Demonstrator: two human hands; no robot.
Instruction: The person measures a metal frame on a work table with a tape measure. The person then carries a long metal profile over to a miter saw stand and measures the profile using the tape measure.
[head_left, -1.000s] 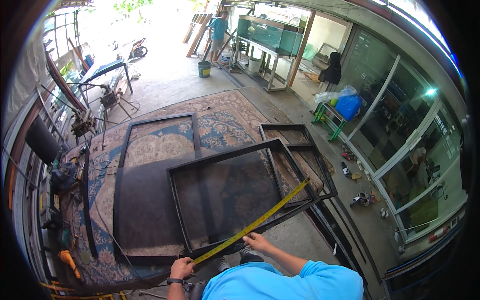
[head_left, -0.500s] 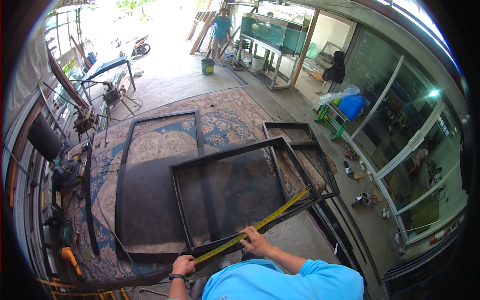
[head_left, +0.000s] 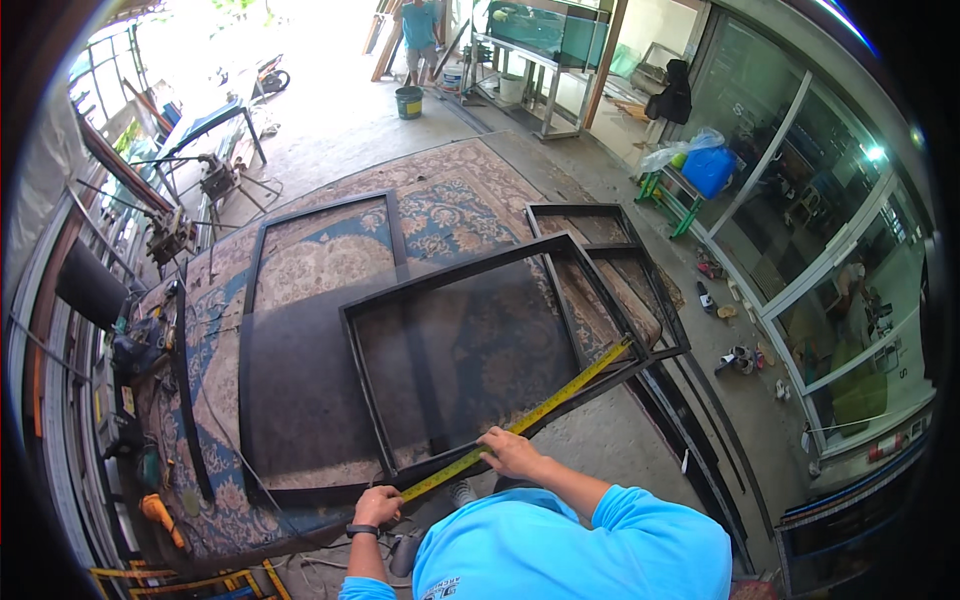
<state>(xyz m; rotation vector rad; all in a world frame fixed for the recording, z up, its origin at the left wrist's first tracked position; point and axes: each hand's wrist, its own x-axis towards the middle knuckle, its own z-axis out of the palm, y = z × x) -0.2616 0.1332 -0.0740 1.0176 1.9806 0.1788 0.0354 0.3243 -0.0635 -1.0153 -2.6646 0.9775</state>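
Note:
A yellow tape measure [head_left: 572, 390] is stretched along the near edge of a dark rectangular frame [head_left: 455, 276]. Its far right end lies at the frame's near right corner. My left hand [head_left: 377, 507] is closed around the tape's near left end, just off the frame's left corner; the fingers hide whatever case may be there. Midway along, my right hand [head_left: 508, 453] pinches the blade by the frame's near bar. Under this frame's left part lies a second dark frame [head_left: 247, 400], with a dark mesh or sheet across its lower part.
A third dark frame [head_left: 660, 290] overlaps on the right, beside long dark bars [head_left: 690, 460]. A patterned carpet [head_left: 470, 215] lies beneath. Tools and an orange-handled tool [head_left: 160, 518] are at left, shoes [head_left: 738, 360] at right. A person [head_left: 420, 40] stands far back near a bucket [head_left: 409, 103].
The whole view has tilted, so the frames sit higher in the picture. Both hands keep their hold on the tape, and the tape still lies along the frame's near edge.

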